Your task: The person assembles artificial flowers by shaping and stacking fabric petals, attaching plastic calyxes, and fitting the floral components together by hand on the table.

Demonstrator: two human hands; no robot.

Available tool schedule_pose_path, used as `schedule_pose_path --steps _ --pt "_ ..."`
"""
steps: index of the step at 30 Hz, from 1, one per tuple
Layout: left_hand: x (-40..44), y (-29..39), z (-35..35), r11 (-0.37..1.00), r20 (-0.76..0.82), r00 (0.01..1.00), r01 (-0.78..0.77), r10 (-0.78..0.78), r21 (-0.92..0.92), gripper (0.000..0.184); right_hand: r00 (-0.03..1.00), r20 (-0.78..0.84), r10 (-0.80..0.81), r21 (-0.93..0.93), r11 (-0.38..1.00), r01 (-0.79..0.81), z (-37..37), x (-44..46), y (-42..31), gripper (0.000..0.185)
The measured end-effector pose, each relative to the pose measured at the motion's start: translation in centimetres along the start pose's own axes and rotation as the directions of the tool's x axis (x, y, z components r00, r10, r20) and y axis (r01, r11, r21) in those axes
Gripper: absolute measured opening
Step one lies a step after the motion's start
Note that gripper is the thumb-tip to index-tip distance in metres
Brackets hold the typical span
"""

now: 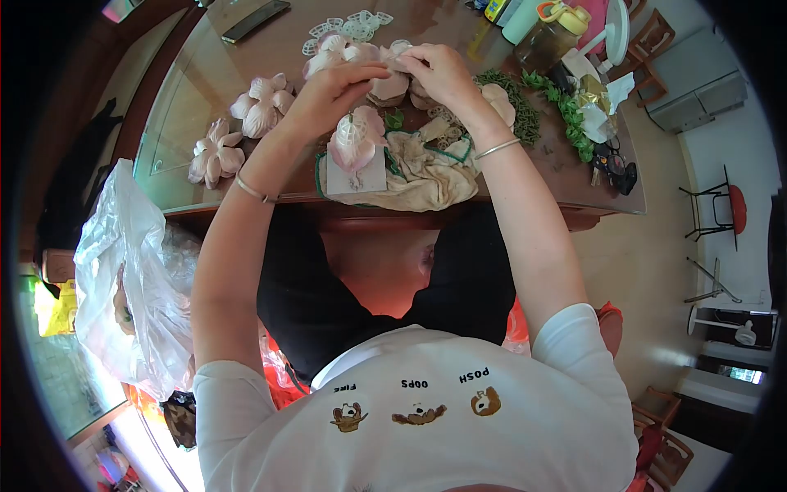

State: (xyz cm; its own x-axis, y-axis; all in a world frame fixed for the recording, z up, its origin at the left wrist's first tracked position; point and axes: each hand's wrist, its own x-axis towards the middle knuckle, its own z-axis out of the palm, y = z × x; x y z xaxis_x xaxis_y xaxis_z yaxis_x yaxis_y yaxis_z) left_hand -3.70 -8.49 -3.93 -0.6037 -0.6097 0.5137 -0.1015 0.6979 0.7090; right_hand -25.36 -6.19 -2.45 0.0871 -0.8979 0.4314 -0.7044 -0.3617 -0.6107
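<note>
My left hand [338,92] reaches over the desk with its fingers stretched out, beside pale pink petal flowers [332,53]. To its right, my right hand [432,67] has thumb and fingertips pressed together at a stack of pale petals [393,84]; what sits between the fingertips is too small to make out. Below my hands, a pink and white flower [357,139] rests on a white square [368,176], on a beige cloth [434,175] with green edging. White lattice pieces [361,25] lie beyond the flowers.
Two more petal flowers [262,107] [216,154] lie at the left, a phone [256,21] behind them. Green leafy strands [566,115], a brown-tinted bottle [551,41] and glasses [612,156] are at the right. A plastic bag [135,271] hangs beside the desk.
</note>
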Motion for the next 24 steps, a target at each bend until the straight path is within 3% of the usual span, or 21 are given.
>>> schedule_pose_path --steps 4,6,7,9,10,14,15,17,19,20,24 --pt "1.9 -1.8 1.1 0.957 0.112 0.976 -0.209 0.190 0.203 0.027 0.978 0.022 0.209 0.078 0.975 -0.210 -0.9 -0.1 -1.0 0.021" --pt "2.2 -2.9 1.5 0.942 0.106 0.968 -0.245 0.226 0.229 0.028 0.957 -0.083 0.279 0.291 0.925 -0.244 -1.3 -0.1 -0.1 0.020" --pt "2.3 -3.3 1.7 0.927 0.101 0.961 -0.276 0.259 0.254 0.028 0.957 -0.087 0.278 0.291 0.925 -0.243 -2.0 -0.1 0.0 0.020" --pt "2.2 -4.1 1.8 0.892 0.089 0.943 -0.333 0.321 0.307 0.029 0.888 -0.204 0.411 0.718 0.680 -0.149 -3.2 0.1 0.2 0.018" --pt "2.2 -3.7 1.6 0.891 0.089 0.942 -0.334 0.322 0.309 0.029 0.889 -0.205 0.409 0.718 0.680 -0.147 -3.5 0.1 -0.7 0.018" --pt "1.9 -0.6 0.3 0.965 0.120 0.993 -0.039 0.007 0.258 0.027 0.897 -0.218 0.385 0.722 0.682 -0.117 -5.7 -1.1 -5.3 0.020" --pt "2.0 0.7 -0.1 0.965 0.118 0.993 -0.041 0.010 0.259 0.027 0.898 -0.220 0.382 0.721 0.683 -0.114 -5.8 -1.5 -5.8 0.020" --pt "2.2 3.7 -1.1 0.965 0.072 0.975 0.219 -0.211 -0.141 0.023 0.960 -0.230 0.157 0.613 0.790 0.018 -5.9 -2.3 -6.7 0.018" --pt "2.5 6.1 -1.7 0.748 0.116 0.898 0.420 -0.424 -0.514 0.021 0.976 -0.206 -0.074 0.503 0.847 0.170 -5.7 -2.8 -7.4 0.016" --pt "2.6 6.7 -1.8 0.749 0.113 0.896 0.423 -0.429 -0.510 0.021 0.976 -0.204 -0.075 0.509 0.843 0.171 -5.6 -2.9 -7.8 0.016" --pt "2.7 8.2 -1.6 0.660 -0.001 0.848 0.413 -0.531 -0.628 0.044 0.891 -0.276 -0.362 0.248 0.868 0.429 -4.7 -3.6 -9.2 0.015"
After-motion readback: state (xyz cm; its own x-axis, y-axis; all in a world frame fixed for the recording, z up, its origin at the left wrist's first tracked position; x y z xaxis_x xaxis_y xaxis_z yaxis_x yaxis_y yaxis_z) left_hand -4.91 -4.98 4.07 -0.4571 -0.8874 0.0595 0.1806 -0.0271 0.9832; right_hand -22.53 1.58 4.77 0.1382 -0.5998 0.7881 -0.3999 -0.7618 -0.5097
